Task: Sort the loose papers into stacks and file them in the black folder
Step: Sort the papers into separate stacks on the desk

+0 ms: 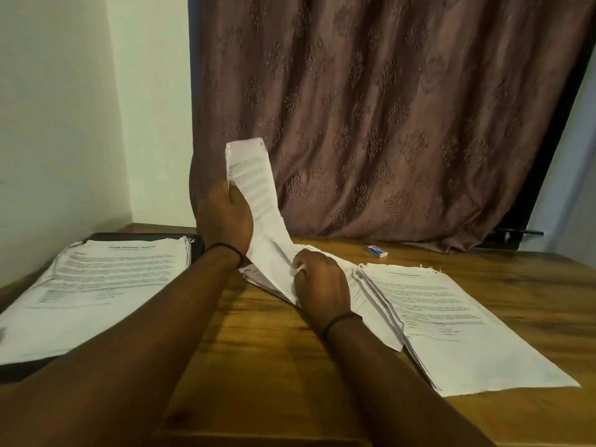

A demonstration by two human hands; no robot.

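From the head view we saw our left hand gripping a sheaf lifted upright, long axis rising away, our right hand pinching the loose pile beneath, and the black folder lying leftward, nearer the left hand

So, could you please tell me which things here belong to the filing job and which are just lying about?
Job: black folder, left stack on it, lifted sheets in left hand, loose pile held by right hand, right stack.
Lying about: small box, curtain.
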